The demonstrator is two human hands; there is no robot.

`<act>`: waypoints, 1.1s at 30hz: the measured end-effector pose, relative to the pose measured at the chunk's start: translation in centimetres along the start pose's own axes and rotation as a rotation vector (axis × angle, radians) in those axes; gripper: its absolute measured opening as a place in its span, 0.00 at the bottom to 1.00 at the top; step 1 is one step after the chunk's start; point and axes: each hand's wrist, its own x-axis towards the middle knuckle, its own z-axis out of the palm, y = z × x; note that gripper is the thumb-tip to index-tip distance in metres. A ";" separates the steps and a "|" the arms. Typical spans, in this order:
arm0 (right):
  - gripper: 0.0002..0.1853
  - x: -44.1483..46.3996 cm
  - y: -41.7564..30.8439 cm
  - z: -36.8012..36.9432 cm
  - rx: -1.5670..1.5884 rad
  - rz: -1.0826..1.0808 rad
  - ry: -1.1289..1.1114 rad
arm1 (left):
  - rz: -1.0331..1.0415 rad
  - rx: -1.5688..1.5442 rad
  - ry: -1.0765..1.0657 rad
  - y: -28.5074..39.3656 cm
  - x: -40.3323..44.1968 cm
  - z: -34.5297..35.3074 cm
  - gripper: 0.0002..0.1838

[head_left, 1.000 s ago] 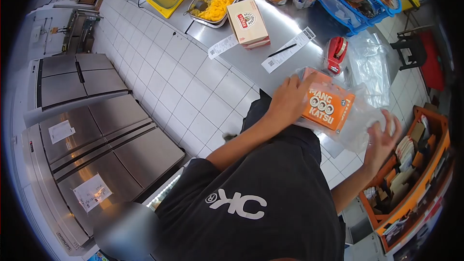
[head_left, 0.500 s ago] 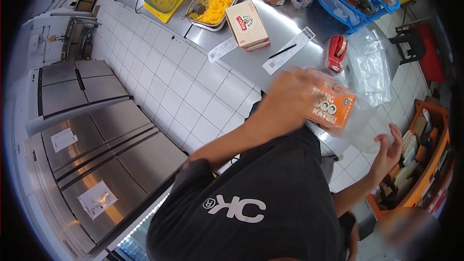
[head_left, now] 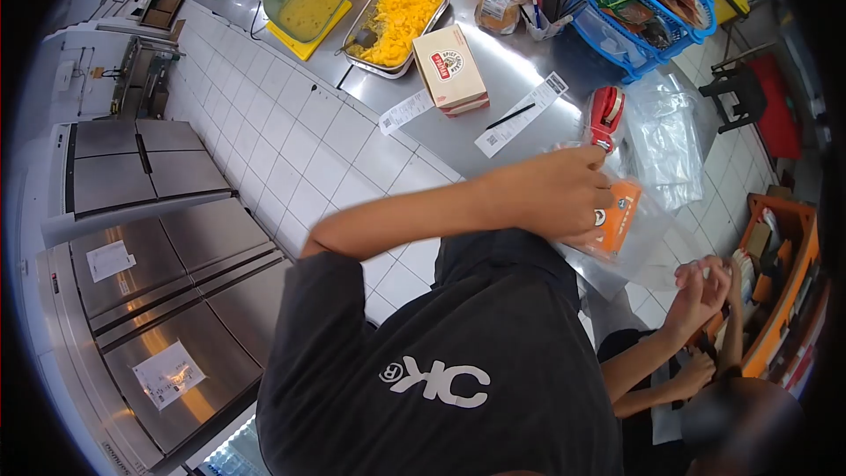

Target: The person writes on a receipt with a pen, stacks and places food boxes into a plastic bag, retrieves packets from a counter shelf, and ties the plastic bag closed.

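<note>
At the near edge of the steel desk (head_left: 458, 137), here's the orange printed box (head_left: 624, 203) inside a clear plastic bag (head_left: 654, 234), and the left hand (head_left: 568, 197) is right across it! Its fingers are bent over the bagged box, covering much of the print, though I can't tell whether they grip it. Over to the right hand (head_left: 699, 293), out by the bag's far end, fingers curled; whether they pinch the thin film, I can't tell. Just beyond the left hand sits a red tape dispenser (head_left: 604, 115), with flat clear bags (head_left: 665, 145) spread beside it. Further left, a black pen (head_left: 511, 115) lies across a receipt (head_left: 526, 113), then comes a beige "Spicy Chicken" carton (head_left: 450, 70) touching a second receipt (head_left: 408, 112). Behind that, a metal tray (head_left: 394, 71) holds yellow, egg-like food (head_left: 404, 22). And down at lower right, beyond the right forearm, a co-worker's hand (head_left: 694, 375) shows.
</note>
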 end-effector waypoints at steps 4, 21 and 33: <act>0.18 -0.9 0.5 -0.9 -0.181 0.049 0.113 | -0.360 -0.820 0.765 2.9 -1.9 1.1 0.13; 0.12 0.4 -2.2 7.2 -0.217 -0.179 0.010 | -0.970 -1.041 0.685 3.5 0.7 7.9 0.08; 0.13 -0.1 -4.5 6.0 -0.266 -0.119 0.007 | -0.758 -0.912 0.633 4.3 -1.5 1.6 0.14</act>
